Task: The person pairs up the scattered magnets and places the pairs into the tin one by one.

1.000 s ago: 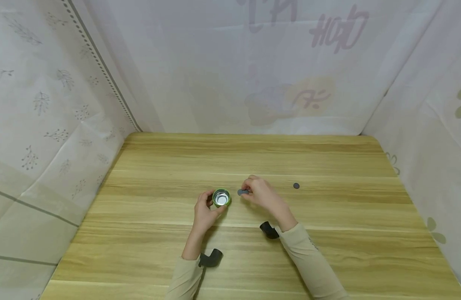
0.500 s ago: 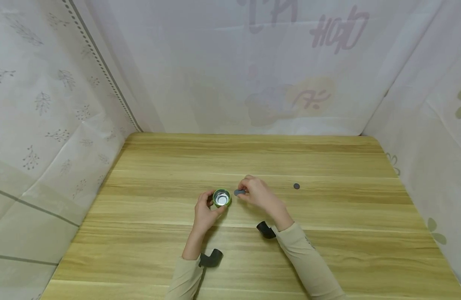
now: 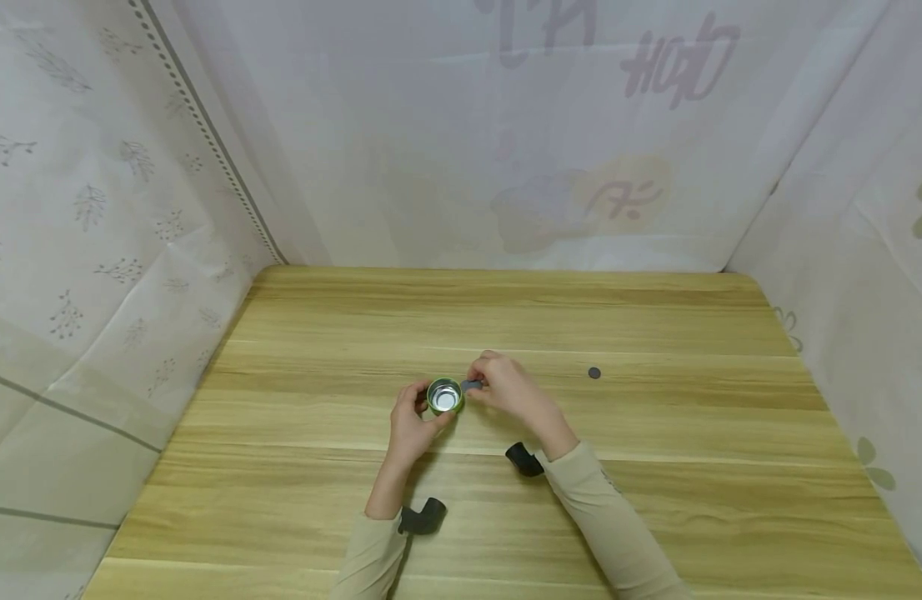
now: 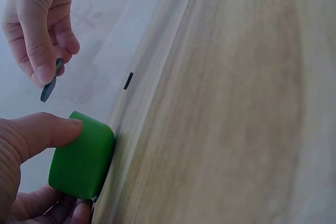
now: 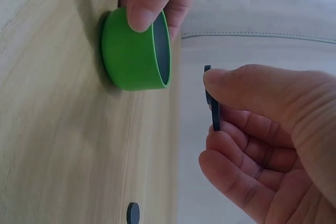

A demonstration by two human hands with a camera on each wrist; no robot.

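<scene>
A small round green cup (image 3: pixel 444 398) with a shiny metal inside stands upright on the table. My left hand (image 3: pixel 413 427) grips it from the left; in the left wrist view the thumb presses the cup's green wall (image 4: pixel 84 156). Right of the cup, my right hand (image 3: pixel 510 390) pinches what look like two thin dark grey discs (image 5: pixel 216 115), overlapping and seen nearly edge-on in the right wrist view. They hang just above and beside the cup's rim, apart from it. Another dark disc (image 3: pixel 594 372) lies flat on the table to the right.
The wood-grain table (image 3: pixel 341 333) meets a pale curtain (image 3: pixel 401 167) at the back, with patterned cloth on both sides. Black wrist-worn devices (image 3: pixel 423 517) stick out near both sleeves, low over the table.
My right hand has shifted left with the discs, closing in on the cup's right side. The left hand and the cup have stayed nearly still.
</scene>
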